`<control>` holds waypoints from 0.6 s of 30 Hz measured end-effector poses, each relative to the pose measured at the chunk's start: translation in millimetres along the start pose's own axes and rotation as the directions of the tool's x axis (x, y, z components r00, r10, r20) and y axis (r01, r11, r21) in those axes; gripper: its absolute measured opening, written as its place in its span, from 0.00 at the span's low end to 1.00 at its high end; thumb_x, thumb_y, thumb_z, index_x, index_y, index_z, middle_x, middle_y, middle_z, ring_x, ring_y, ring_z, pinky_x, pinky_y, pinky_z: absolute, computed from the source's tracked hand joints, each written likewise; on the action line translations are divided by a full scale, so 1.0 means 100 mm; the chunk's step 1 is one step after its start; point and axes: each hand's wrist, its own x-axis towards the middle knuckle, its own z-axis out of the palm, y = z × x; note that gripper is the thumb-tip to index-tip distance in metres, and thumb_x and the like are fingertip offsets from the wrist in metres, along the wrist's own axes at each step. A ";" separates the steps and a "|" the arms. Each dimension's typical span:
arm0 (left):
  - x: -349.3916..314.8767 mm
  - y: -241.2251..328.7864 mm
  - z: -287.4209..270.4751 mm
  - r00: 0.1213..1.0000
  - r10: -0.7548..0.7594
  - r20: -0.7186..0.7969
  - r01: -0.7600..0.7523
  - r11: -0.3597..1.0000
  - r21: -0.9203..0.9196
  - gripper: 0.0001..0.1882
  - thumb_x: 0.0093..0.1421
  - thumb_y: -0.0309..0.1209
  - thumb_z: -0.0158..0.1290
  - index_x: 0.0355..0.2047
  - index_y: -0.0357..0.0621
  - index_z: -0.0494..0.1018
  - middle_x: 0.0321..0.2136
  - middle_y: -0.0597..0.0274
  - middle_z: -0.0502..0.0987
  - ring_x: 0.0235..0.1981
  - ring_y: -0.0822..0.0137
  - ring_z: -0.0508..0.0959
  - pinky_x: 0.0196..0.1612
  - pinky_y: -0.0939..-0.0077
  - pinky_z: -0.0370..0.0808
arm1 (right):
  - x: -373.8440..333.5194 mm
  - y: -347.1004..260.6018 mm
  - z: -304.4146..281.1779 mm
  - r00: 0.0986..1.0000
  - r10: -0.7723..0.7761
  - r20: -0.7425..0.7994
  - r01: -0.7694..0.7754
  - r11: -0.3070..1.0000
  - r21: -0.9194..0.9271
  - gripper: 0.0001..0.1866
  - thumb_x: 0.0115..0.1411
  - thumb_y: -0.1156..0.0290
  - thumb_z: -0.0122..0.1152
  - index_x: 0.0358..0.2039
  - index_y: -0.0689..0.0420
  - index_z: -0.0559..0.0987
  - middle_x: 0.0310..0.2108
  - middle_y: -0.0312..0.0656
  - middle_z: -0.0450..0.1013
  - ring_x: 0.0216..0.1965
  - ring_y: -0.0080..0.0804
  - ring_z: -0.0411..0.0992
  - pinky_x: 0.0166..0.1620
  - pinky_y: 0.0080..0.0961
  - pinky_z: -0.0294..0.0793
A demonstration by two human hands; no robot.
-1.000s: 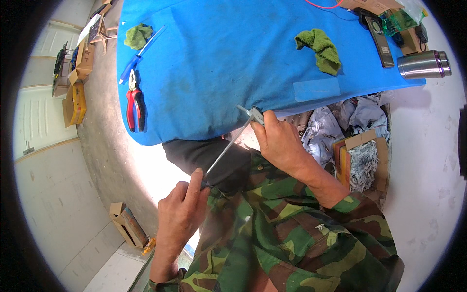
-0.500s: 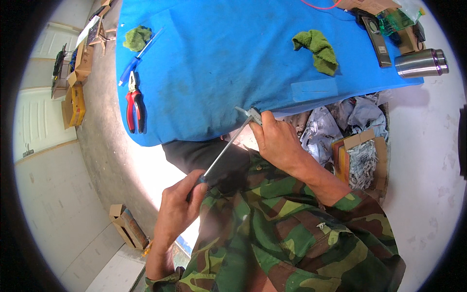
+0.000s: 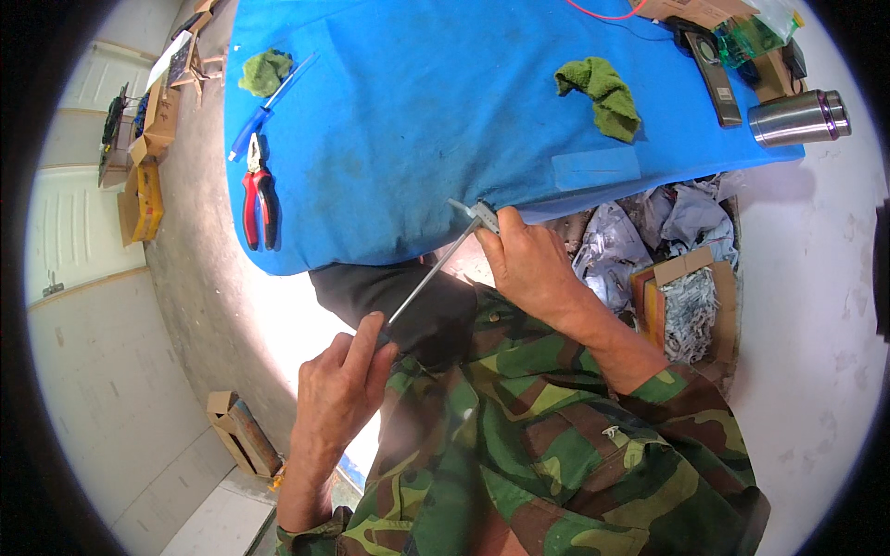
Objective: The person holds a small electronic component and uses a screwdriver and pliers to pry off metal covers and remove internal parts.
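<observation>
My left hand [image 3: 339, 389] is closed around the dark handle of a screwdriver [image 3: 428, 278], its index finger stretched along toward the shaft. The long metal shaft slants up and right. Its far end meets a small grey metal part [image 3: 487, 218] with a thin arm sticking out to the left. My right hand [image 3: 530, 269] pinches this part at the near edge of the blue-covered table [image 3: 408, 111]; the fingers hide some of it. I cannot make out the part's kind or any screw at the tip.
Red-and-black pliers [image 3: 260, 196] and a blue-handled screwdriver [image 3: 269, 109] lie at the table's left. Green cloths [image 3: 603, 97] rest on the cover. A steel flask [image 3: 799, 119] lies at the right edge. Below stands an open carton [image 3: 688, 310] with shredded paper.
My left index finger has straightened along the screwdriver, and the left hand has shifted slightly on its handle. The right hand and the grey part stay nearly in place.
</observation>
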 end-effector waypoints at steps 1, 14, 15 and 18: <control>0.01 -0.01 0.00 1.000 0.005 0.004 -0.005 1.000 -0.004 0.20 0.66 0.28 0.62 0.58 0.44 0.76 0.24 0.53 0.77 0.20 0.56 0.78 0.25 0.60 0.74 | 0.00 0.00 0.00 1.000 0.001 -0.001 -0.001 1.000 0.005 0.15 0.70 0.67 0.62 0.35 0.66 0.71 0.18 0.62 0.73 0.24 0.69 0.75 0.28 0.59 0.72; 0.12 -0.25 0.04 0.983 -0.069 0.171 0.148 0.848 -0.509 0.14 0.70 0.29 0.59 0.53 0.36 0.80 0.25 0.56 0.78 0.21 0.71 0.75 0.25 0.72 0.70 | -0.02 0.01 0.01 1.000 -0.006 0.017 0.007 1.000 -0.011 0.14 0.69 0.68 0.62 0.37 0.66 0.70 0.20 0.63 0.74 0.25 0.69 0.75 0.28 0.59 0.72; 0.11 -0.25 0.04 0.983 -0.070 0.171 0.152 0.836 -0.528 0.14 0.70 0.29 0.59 0.52 0.36 0.80 0.25 0.56 0.78 0.21 0.71 0.75 0.25 0.72 0.70 | -0.02 0.01 0.01 1.000 -0.020 0.011 0.020 1.000 -0.016 0.14 0.70 0.68 0.62 0.37 0.66 0.70 0.20 0.62 0.74 0.25 0.69 0.75 0.28 0.59 0.72; 0.07 -0.22 0.03 1.000 -0.007 0.003 0.008 0.941 -0.340 0.15 0.69 0.30 0.60 0.54 0.39 0.80 0.26 0.56 0.79 0.22 0.70 0.76 0.25 0.70 0.71 | -0.01 0.02 0.00 1.000 -0.022 0.010 0.022 0.999 -0.023 0.14 0.70 0.68 0.62 0.36 0.66 0.71 0.19 0.62 0.74 0.25 0.68 0.75 0.28 0.58 0.72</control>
